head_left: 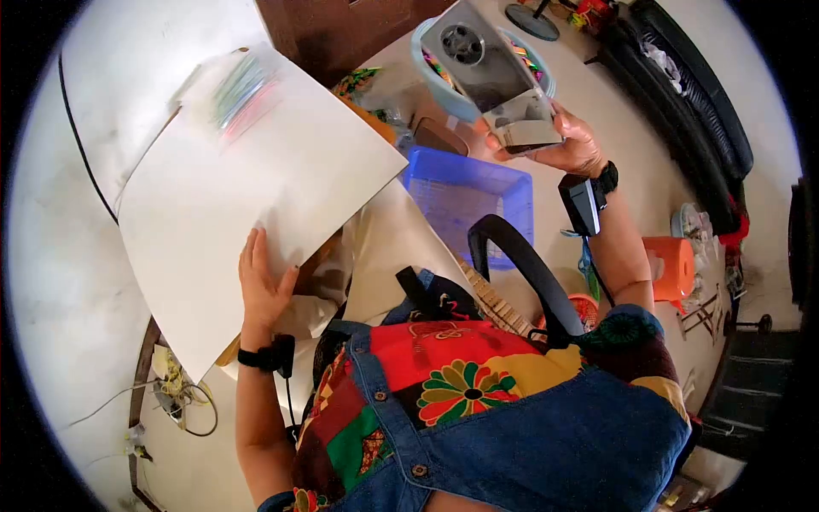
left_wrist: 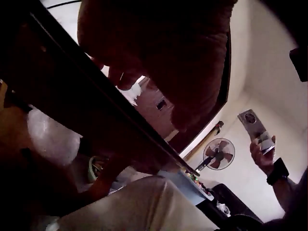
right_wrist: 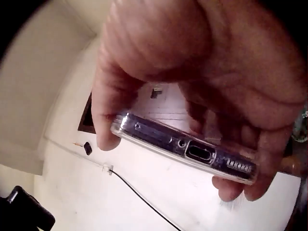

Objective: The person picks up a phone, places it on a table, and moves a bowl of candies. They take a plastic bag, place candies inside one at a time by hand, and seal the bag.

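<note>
Phone [head_left: 497, 78] in its clear case is up in your right hand [head_left: 577, 147], on the far side of the scene and right of the middle, held over the near part of a light-blue tub [head_left: 461, 106] of colourful wrapped pieces. Your right hand is partly closed round the phone's lower end, thumb on one long edge and fingers on the other; the right wrist view shows the charging port [right_wrist: 199, 152] between them. The phone's back, with its round camera, faces up toward your head.

Your left hand [head_left: 264, 286] rests on the near right part of the white table [head_left: 281, 183], fingers straight and close together, thumb apart, gripping nothing. A bundle of thin green and pink sticks [head_left: 241, 98] lies at the table's far end.

Just right of the table, on the floor, is a blue basket [head_left: 469, 165]. Farther right are an orange stool [head_left: 671, 269] and a black sofa [head_left: 682, 115].
</note>
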`<action>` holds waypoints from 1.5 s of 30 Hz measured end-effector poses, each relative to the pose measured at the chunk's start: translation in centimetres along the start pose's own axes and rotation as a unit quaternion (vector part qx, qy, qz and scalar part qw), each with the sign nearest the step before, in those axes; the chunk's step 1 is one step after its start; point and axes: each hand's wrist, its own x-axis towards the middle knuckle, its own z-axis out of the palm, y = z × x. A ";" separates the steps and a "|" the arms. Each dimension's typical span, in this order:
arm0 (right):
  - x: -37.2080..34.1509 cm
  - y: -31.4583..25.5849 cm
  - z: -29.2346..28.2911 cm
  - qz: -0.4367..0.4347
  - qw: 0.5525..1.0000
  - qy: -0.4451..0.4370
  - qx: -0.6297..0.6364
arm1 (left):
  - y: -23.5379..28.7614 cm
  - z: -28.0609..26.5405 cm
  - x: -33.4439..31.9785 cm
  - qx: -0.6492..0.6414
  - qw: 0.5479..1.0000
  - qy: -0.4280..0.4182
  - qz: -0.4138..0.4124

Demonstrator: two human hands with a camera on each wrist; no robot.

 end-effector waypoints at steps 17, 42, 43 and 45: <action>0.8 -0.1 -5.4 -0.148 0.984 0.095 -0.009 | 1.0 -0.4 0.2 0.142 0.987 -0.074 0.012; 17.8 18.6 5.1 -0.176 0.722 -0.071 -0.666 | 8.8 2.7 4.9 0.082 0.976 -0.072 0.186; 18.3 18.9 5.3 -0.181 0.726 -0.065 -0.660 | 8.4 2.9 4.7 0.089 0.977 -0.070 0.180; 19.1 19.3 5.1 -0.176 0.731 -0.060 -0.656 | 7.9 3.1 4.3 0.099 0.977 -0.070 0.175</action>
